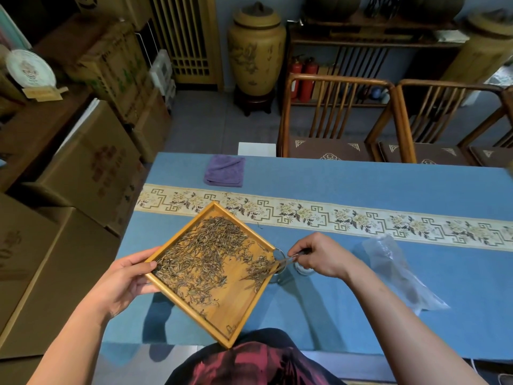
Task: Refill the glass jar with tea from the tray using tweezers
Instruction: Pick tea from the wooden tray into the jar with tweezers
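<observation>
My left hand (125,276) grips the wooden tray (236,307) by its left corner, holding it tilted above the blue tabletop (361,301) so its right corner hangs over the glass jar (279,254). The loose tea (205,257) spreads across the tray toward that corner. My right hand (319,255) pinches the tweezers (288,259), their long axis pointing left, tips in the leaves just beside the jar's rim.

Soft, even indoor light from above casts blurred dark shadows of the tray (222,333) and arms onto the blue tablecloth (361,315), while wide-angle distortion bends the room's edges and the background looks slightly soft.
</observation>
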